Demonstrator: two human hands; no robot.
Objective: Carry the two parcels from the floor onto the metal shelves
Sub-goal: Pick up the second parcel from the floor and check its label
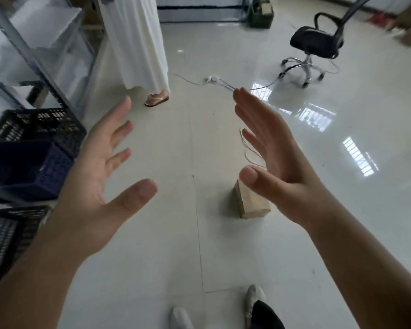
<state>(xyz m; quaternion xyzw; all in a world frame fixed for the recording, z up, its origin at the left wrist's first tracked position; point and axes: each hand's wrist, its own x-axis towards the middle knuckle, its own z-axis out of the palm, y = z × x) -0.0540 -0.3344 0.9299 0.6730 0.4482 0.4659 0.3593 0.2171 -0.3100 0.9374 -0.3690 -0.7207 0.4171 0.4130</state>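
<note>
The person's shoes (252,298) stood on the pale tiled floor (152,269), and both arms reached out ahead at about the same height. The left hand (97,184) was wide open, palm turned inward, its fingers (119,136) fanned apart and the thumb splayed; it held nothing and touched nothing. The right hand (273,167) faced it, also empty, its fingers (254,110) straight and lying close together like a flat blade, thumb out toward the other hand.

Below and just behind the right hand, a small brown parcel (250,203) sat on the floor, partly covered by that thumb. Only this one parcel could be seen; where the second lay I could not tell.

It looked like the reach before a pick-up: nothing was carried yet. The next move would call for stooping, bringing both palms down to either side of the parcel, then turning left.

There, the metal shelves (40,55) stood with dark plastic crates (33,148) at their foot. Farther off, a loose cable (199,81) trailed across the floor, someone in a long white skirt (138,43) stood by, and a black office chair (316,41) sat beyond.
</note>
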